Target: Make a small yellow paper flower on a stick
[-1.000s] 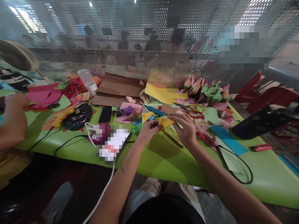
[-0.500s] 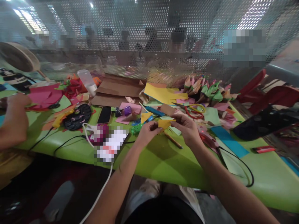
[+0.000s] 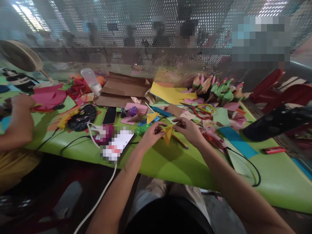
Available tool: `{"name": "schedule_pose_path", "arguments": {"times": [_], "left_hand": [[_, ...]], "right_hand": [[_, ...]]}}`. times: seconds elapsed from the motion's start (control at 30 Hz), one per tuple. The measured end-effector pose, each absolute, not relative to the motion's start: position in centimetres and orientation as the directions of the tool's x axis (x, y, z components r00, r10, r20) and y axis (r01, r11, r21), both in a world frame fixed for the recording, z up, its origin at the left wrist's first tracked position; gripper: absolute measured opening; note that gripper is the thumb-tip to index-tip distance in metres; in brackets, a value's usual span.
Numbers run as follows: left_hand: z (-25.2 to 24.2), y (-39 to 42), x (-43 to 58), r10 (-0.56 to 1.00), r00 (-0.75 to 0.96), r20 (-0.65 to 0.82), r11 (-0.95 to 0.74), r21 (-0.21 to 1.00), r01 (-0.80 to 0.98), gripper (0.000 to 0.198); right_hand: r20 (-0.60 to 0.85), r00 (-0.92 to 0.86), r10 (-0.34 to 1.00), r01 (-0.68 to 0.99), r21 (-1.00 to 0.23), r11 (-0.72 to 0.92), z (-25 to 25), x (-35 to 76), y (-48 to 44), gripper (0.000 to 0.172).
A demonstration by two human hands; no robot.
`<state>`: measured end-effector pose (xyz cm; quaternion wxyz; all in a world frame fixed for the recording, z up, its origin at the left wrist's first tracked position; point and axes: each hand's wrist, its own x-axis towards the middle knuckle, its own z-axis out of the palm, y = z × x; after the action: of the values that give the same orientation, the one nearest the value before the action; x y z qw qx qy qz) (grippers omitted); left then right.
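Clerk: Hands first.
Operator: On my feed, one left hand (image 3: pixel 153 134), thumb and fingers pinching the left edge of a small yellow paper (image 3: pixel 167 135). One right hand (image 3: pixel 190 131), fingers curved, tips at the paper's upper right corner; whether they grip it, I cannot tell.

Clerk: Location of the paper?
Operator: Between the hands, one point hanging down, above the green bench (image 3: pixel 168 169).

Clerk: Nearest items?
Operator: One pencil (image 3: pixel 182 143), lying just beside the paper, to its right. One yellow triangle (image 3: pixel 152 117), beyond the left hand. One corded pink tool (image 3: pixel 215 139), near the right wrist.

Clerk: Farther out?
Operator: I list one dark phone (image 3: pixel 110 115), flat, to the left; one blue strip (image 3: pixel 238 141), to the right; one yellow sheet (image 3: pixel 170 94), toward the back; paper flowers (image 3: pixel 220 89), bunched, back right. Far left, a co-worker's arm (image 3: pixel 20 120).
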<state>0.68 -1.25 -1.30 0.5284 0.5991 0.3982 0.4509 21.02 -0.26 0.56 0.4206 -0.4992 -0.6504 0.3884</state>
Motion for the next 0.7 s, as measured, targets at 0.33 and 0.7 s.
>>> {"name": "schedule_pose_path", "arguments": {"times": [0.33, 0.7], "left_hand": [[-1.7, -2.1, 0.3, 0.972, 0.232, 0.027, -0.094, 0.954, 0.284, 0.014], [-1.1, -2.9, 0.7, 0.872, 0.472, 0.131, -0.457, 0.561, 0.69, 0.032]], "right_hand": [[0.122, -0.304, 0.945, 0.903, -0.278, 0.327, -0.8, 23.3, -5.1, 0.03], [0.358, -0.219, 0.908, 0.696, -0.595, 0.403, -1.9, 25.2, -5.5, 0.021]]}}
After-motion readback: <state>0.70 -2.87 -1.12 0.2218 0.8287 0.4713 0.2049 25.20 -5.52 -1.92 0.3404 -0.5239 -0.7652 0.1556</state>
